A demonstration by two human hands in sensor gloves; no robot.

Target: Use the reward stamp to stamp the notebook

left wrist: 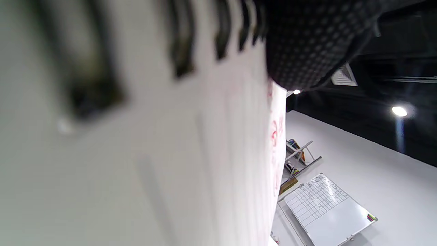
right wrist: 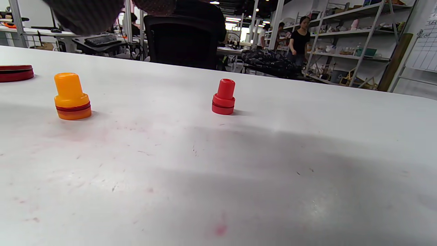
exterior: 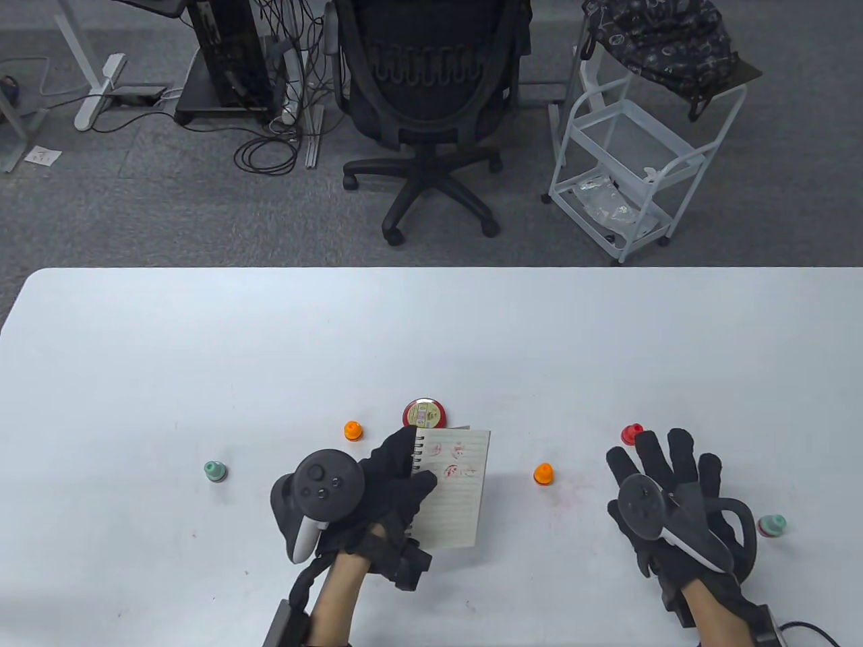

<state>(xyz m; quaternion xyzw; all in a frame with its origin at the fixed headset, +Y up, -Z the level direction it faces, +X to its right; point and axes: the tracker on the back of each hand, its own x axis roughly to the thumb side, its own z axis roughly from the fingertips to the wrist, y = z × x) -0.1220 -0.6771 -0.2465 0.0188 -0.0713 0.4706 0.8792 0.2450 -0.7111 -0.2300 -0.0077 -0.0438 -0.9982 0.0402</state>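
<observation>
While my left hand [exterior: 388, 482] grips the spiral notebook [exterior: 455, 488] along its coil edge, fingers and thumb curled round it, the page faces up at a slight tilt near the table's front middle, showing several red stamp marks in its upper half. From the left wrist view I get only a blurred close page [left wrist: 205, 164] with the dark coil loops and faint red prints near its far edge, so I cannot tell how far it is lifted off the table [exterior: 202, 350]. My right hand [exterior: 664, 475] lies well to the right, fingers straight and spread, holding nothing, palm down over the white top.

Just beyond its fingertips stands the red stamp [exterior: 632, 433], upright; the right wrist view shows it [right wrist: 223, 97] clear of the hand. Between my two hands sits an orange stamp [exterior: 543, 474], also upright [right wrist: 71, 97]. A second orange stamp [exterior: 352, 430] stands just left of the notebook's top corner, and a round red ink pad tin [exterior: 423, 413] lies just behind the notebook. One green stamp [exterior: 215, 470] stands far left, and another green stamp [exterior: 772, 525] lies just right of my right hand. Faint pink smudges mark the tabletop around the nearer orange stamp.
</observation>
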